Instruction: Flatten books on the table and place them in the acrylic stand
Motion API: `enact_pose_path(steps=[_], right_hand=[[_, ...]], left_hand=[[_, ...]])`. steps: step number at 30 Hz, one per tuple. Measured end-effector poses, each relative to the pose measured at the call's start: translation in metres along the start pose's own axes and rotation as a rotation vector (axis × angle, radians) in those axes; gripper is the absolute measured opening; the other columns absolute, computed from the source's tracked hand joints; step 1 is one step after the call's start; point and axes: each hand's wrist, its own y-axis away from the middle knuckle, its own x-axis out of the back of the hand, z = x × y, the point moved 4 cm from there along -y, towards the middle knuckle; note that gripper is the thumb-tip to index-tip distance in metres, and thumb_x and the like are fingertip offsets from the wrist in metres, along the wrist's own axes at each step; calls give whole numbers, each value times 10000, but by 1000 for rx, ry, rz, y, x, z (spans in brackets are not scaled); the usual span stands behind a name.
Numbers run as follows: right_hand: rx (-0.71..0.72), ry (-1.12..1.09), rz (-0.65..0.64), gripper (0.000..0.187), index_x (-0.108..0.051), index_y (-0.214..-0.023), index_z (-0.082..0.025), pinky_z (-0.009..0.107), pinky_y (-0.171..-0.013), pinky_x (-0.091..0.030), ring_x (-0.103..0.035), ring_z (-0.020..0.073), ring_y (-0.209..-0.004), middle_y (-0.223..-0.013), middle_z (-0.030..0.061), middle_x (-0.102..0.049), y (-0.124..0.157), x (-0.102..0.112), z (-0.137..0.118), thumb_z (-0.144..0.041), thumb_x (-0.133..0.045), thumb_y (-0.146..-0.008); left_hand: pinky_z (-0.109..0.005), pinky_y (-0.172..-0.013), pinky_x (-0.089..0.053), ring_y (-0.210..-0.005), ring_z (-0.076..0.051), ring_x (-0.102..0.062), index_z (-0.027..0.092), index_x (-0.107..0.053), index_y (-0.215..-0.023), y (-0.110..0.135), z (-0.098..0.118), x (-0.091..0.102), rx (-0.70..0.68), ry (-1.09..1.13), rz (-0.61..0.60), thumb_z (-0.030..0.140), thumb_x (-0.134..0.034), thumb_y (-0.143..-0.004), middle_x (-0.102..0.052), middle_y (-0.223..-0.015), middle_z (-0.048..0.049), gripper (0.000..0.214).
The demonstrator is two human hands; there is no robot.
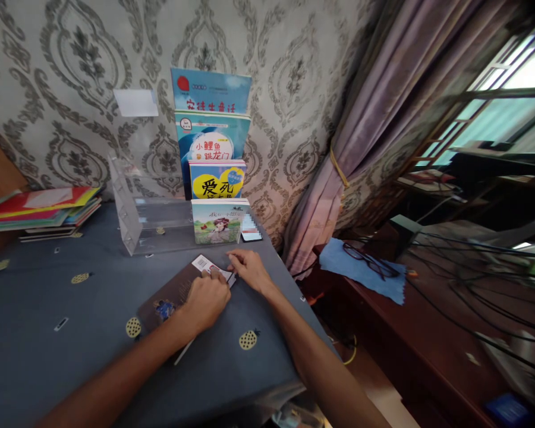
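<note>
Beneath the curled left hand (208, 298), a brown book (163, 294) lies flat on the bench (102, 327), its long axis slanting away rightward, barcode (201, 262) end farthest. The right hand (250, 268) angles inward at its corner (whether either pinches, I cannot tell).

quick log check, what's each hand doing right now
Left hand: on the brown book, fingers curled; grip unclear.
Right hand: fingers bent by its corner; grip unclear.
</note>
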Motion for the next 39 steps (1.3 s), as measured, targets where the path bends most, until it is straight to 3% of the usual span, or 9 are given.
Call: enact_pose_path(steps=[5, 17, 26, 35, 39], right_hand=[[-11, -6, -3, 333, -724, -1134, -137, 278, -671, -534, -693, 185, -655, -755, 60, -773, 0, -1, 0, -271, -488, -942], [-5, -40, -7, 325, -719, -1136, -141, 276, -635, -531, -675, 171, -592, -735, 58, -764, -1, 0, 2, -268, -492, -940], [9, -211, 12, 350, -717, -1120, -147, 268, -571, -538, -676, 164, -567, -715, 49, -747, 0, 2, 7, -355, -519, -921], [128, -66, 85, 351, -756, -1073, -186, 307, -709, -539, -710, 219, -866, -1012, 91, -777, 42, 13, 2, -384, -500, -939], [174, 11, 87, 344, -748, -1097, -189, 293, -685, -511, -682, 202, -817, -1010, 82, -766, 53, 14, 1, -363, -492, -949]], left_hand=[[-396, -708, -576, -1014, -337, -666, 28, -666, -1182, -1, 0, -3, 18, 16, 45, 125, -435, -961, -652, -1135, -267, 334], [-383, -736, -580, -1052, -327, -657, 60, -660, -1214, 4, 1, 10, -30, -28, -37, 47, -463, -914, -629, -1227, -271, 359], [-378, -728, -579, -991, -302, -681, 66, -679, -1188, -3, -2, -10, 36, 4, 89, 161, -411, -979, -666, -1137, -246, 353], [-397, -732, -576, -1037, -333, -663, 57, -657, -1228, -1, -3, -9, 8, 7, 65, 138, -483, -935, -635, -1204, -273, 350], [-397, -754, -577, -1034, -326, -671, 37, -649, -1233, -1, -3, -7, 24, 26, 57, 141, -479, -947, -651, -1168, -281, 349]])
